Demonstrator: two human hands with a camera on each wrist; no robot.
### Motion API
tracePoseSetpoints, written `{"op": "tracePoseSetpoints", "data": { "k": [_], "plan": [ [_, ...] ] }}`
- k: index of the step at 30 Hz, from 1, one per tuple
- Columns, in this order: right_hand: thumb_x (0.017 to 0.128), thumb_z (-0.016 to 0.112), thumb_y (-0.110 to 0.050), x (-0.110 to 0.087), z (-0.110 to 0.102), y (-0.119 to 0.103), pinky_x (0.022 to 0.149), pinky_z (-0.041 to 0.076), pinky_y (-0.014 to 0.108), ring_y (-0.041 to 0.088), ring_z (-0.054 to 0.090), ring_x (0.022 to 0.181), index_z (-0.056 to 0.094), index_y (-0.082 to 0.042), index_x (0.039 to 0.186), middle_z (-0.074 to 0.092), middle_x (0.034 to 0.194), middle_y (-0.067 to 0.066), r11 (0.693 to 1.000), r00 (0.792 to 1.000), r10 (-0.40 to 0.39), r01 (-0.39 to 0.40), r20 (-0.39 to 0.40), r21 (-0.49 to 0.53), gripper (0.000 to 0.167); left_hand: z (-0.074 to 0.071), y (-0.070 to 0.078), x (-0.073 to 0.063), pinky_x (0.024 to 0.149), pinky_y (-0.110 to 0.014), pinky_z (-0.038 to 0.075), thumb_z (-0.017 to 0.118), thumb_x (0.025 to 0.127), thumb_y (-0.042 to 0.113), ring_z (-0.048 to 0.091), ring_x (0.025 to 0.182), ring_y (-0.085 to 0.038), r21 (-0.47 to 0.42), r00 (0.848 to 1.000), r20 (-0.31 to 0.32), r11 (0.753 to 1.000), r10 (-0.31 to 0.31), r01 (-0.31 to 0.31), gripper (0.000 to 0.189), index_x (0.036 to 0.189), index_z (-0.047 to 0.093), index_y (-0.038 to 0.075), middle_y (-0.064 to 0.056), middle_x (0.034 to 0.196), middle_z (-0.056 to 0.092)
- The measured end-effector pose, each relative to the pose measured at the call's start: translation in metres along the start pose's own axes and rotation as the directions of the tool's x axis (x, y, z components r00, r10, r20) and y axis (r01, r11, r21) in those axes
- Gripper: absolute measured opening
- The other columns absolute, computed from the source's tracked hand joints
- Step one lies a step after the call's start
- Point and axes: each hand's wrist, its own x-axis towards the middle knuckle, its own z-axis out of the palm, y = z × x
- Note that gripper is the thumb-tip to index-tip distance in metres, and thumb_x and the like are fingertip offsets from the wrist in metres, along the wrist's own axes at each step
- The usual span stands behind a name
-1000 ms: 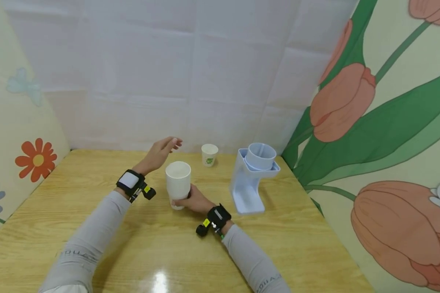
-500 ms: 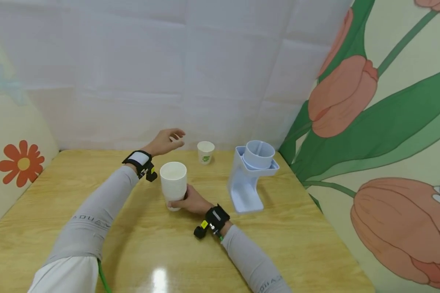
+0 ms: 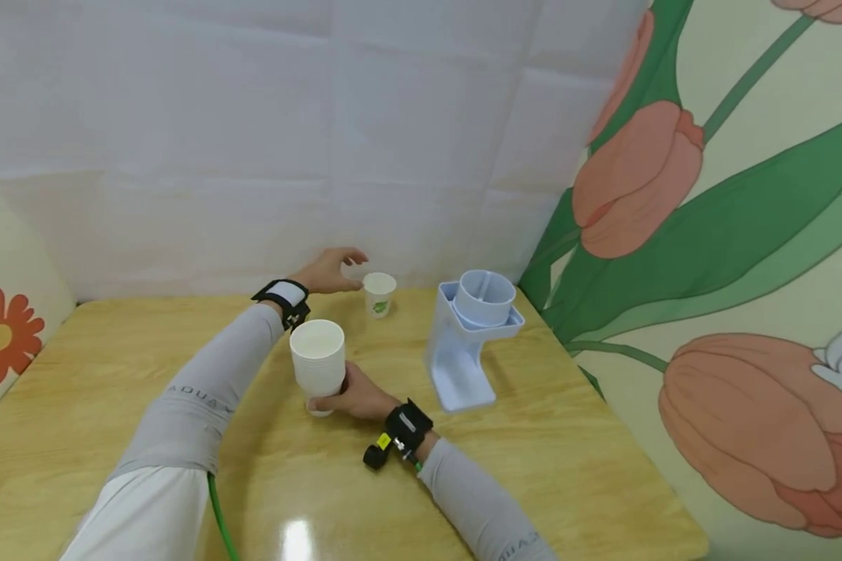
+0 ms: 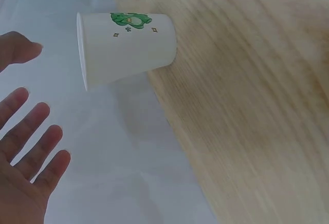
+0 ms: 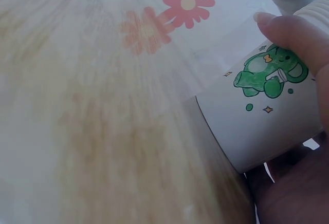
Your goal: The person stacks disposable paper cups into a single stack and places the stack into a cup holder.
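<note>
My right hand (image 3: 361, 396) grips a tall stack of white paper cups (image 3: 319, 354) low on its side, fingers and thumb curled round it. In the right wrist view, the bottom cup (image 5: 277, 116) of the stack shows a green cartoon print, with its base at or just above the tabletop. Farther back, a single paper cup (image 3: 379, 298) stands upright near the table's far edge. My left hand (image 3: 333, 271) is just left of its rim, thumb and fingers apart. In the left wrist view, a gap lies between the fingers (image 4: 43, 154) and the single cup (image 4: 128, 49).
A pale blue plastic stand (image 3: 459, 366) with a round cylinder (image 3: 486, 298) on top is to the right on the wooden table (image 3: 568, 483). White sheeting (image 3: 217, 218) hangs behind the far edge. A tulip-printed panel (image 3: 744, 273) borders the right side.
My left hand has moved away and rightward, close to the single cup. My right hand keeps its grip on the stack. The head view has turned slightly right.
</note>
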Motion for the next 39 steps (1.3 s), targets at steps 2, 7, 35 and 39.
{"op": "tracePoseSetpoints", "data": {
  "k": [2,7,35,39],
  "plan": [
    [0.089,0.076,-0.005,-0.003,0.001,0.001,0.108,0.041,0.028,0.007,0.057,0.119,0.046,-0.013,0.146,0.059,0.135,0.002,1.0,1.0,0.003,-0.003,0.005,0.001,0.065,0.003,0.001,0.007,0.106,-0.055,0.043,0.077,0.086,0.016,0.054,0.125,-0.045,0.008,0.999,0.044,1.0,-0.003,0.002,0.059,0.136,0.056,-0.008,-0.027,0.135,0.059],
    [0.087,0.076,-0.002,-0.006,0.008,0.003,0.108,0.041,0.028,0.008,0.057,0.121,0.046,-0.012,0.146,0.059,0.137,0.002,0.999,0.999,-0.033,0.033,0.034,-0.001,0.067,0.014,0.002,0.012,0.109,-0.055,0.041,0.077,0.087,0.018,0.051,0.129,-0.044,0.046,0.993,0.12,0.999,-0.002,-0.003,0.061,0.138,0.054,-0.007,-0.025,0.139,0.057],
    [0.087,0.078,-0.004,-0.004,0.02,0.0,0.11,0.04,0.03,0.01,0.055,0.124,0.043,-0.015,0.148,0.056,0.14,0.002,0.998,0.993,-0.047,0.051,0.104,-0.034,0.071,0.012,-0.007,-0.021,0.108,-0.057,0.04,0.08,0.084,0.018,0.046,0.129,-0.043,0.099,0.999,0.001,0.994,-0.043,0.043,0.061,0.136,0.058,-0.004,-0.027,0.136,0.048],
    [0.086,0.079,-0.005,0.002,0.02,0.003,0.109,0.041,0.03,0.009,0.056,0.122,0.044,-0.015,0.147,0.058,0.137,0.001,0.999,0.993,-0.037,0.04,0.11,-0.029,0.07,-0.003,-0.01,-0.036,0.105,-0.056,0.042,0.08,0.082,0.018,0.049,0.124,-0.043,0.126,0.998,-0.047,0.991,-0.048,0.053,0.061,0.134,0.059,-0.005,-0.026,0.132,0.049]
  ]
}}
